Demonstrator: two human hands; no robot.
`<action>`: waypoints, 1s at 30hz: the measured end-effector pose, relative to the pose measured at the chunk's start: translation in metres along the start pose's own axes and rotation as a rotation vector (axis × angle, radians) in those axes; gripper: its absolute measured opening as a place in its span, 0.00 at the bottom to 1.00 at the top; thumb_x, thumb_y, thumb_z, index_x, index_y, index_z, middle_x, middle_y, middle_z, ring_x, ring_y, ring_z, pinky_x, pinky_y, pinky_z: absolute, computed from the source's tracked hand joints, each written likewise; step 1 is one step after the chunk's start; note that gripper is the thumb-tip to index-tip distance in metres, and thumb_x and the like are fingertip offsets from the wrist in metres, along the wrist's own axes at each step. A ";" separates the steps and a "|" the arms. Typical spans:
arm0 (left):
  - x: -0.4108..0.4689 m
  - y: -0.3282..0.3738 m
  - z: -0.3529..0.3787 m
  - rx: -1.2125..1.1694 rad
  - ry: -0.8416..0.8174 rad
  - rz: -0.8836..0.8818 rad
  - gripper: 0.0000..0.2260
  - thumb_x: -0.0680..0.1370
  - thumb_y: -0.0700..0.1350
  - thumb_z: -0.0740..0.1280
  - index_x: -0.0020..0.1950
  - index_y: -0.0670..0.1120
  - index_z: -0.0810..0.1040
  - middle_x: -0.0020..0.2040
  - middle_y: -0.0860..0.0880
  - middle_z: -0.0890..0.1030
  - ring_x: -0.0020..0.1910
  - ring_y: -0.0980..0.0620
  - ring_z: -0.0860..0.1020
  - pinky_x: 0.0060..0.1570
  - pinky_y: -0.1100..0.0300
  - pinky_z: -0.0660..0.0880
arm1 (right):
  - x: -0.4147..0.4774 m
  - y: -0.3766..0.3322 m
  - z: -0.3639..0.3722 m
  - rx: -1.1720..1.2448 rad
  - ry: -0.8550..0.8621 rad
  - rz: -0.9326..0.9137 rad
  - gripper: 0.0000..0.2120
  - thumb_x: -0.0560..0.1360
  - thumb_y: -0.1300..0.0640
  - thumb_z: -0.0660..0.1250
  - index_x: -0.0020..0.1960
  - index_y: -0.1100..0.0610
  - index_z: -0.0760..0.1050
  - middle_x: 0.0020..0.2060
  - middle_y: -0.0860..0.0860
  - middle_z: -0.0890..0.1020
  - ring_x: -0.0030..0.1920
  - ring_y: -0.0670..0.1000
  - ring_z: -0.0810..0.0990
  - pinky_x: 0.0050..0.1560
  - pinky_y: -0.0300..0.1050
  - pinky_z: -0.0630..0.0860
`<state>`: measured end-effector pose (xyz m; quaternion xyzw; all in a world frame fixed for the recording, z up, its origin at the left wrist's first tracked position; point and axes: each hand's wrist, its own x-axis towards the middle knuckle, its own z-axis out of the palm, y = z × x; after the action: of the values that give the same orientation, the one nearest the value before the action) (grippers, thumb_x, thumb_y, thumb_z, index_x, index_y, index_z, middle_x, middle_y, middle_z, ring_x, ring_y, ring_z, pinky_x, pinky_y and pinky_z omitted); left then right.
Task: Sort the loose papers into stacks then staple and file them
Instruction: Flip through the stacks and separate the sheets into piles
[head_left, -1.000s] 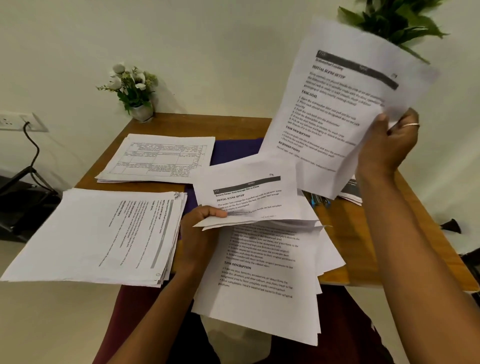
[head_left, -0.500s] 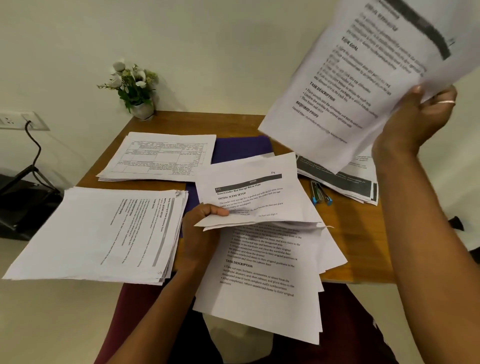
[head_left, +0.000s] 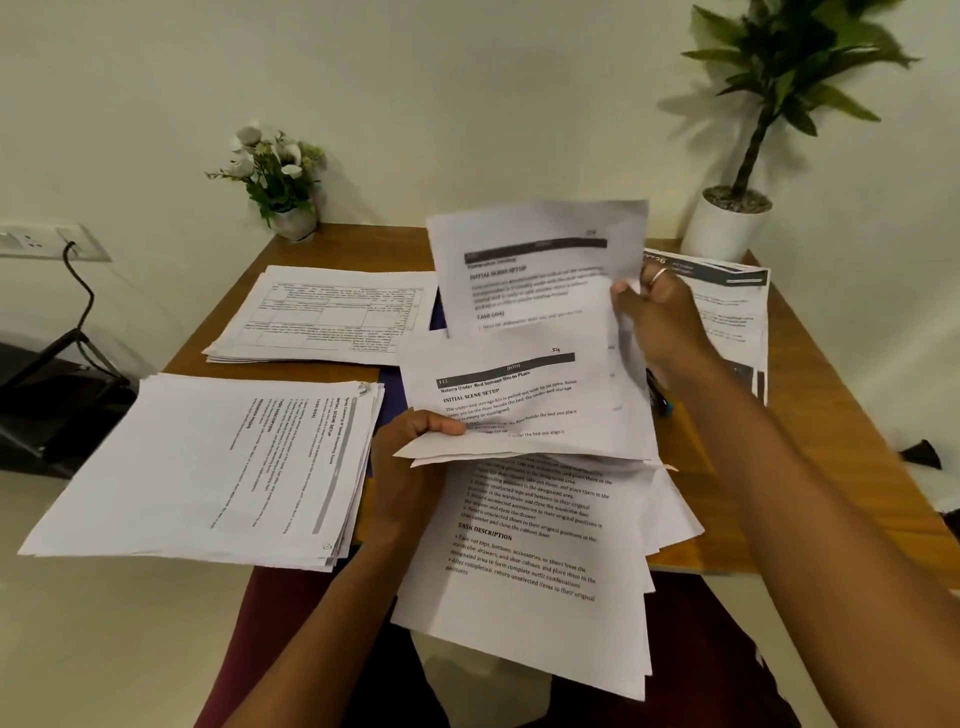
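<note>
Down from high on the right, the right grip has brought its single sheet low over the middle of the counter; the left grip and its bundle have hardly shifted. That sheet is white, printed in black under a dark header band, its text blurred; the right grip pinches its right edge between thumb and fingers, with a ring on one finger. The left grip curls round a bundle of loose papers over the counter's near edge, thumb pressed on a top page that bends upward; the lower pages fan out unevenly and hang past that edge. Three stacks lie on the counter: a sideways stack overhanging the near-left corner; a table-printed stack at the far left; a banded stack along the right side. One purple folder lies mid-counter, mostly covered. Two plants stand at the far edge: a small flower pot at the left corner; a taller potted plant at the right corner.
</note>
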<state>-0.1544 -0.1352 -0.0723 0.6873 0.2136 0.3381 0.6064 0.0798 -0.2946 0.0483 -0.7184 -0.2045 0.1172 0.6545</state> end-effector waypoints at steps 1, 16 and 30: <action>0.000 0.001 0.001 -0.009 0.002 -0.001 0.04 0.79 0.35 0.72 0.47 0.40 0.86 0.47 0.46 0.85 0.48 0.48 0.83 0.46 0.54 0.81 | -0.006 0.002 0.004 -0.016 -0.024 0.014 0.09 0.83 0.58 0.62 0.57 0.49 0.80 0.51 0.44 0.87 0.53 0.46 0.85 0.54 0.44 0.80; 0.003 0.001 0.002 -0.207 0.009 -0.099 0.09 0.81 0.33 0.66 0.45 0.39 0.84 0.49 0.39 0.84 0.49 0.47 0.82 0.47 0.60 0.80 | -0.039 0.042 0.014 -0.209 -0.200 -0.087 0.26 0.69 0.39 0.77 0.65 0.33 0.74 0.73 0.42 0.70 0.66 0.41 0.73 0.62 0.47 0.76; 0.003 0.006 0.004 -0.140 0.055 -0.080 0.06 0.80 0.32 0.67 0.48 0.31 0.83 0.48 0.37 0.84 0.45 0.50 0.83 0.43 0.65 0.79 | -0.078 0.037 0.031 -0.327 -0.265 -0.117 0.21 0.74 0.40 0.73 0.64 0.46 0.80 0.58 0.38 0.82 0.58 0.42 0.80 0.58 0.49 0.80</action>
<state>-0.1501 -0.1372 -0.0665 0.6244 0.2333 0.3463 0.6601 0.0024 -0.3037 0.0004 -0.7803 -0.3461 0.1377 0.5023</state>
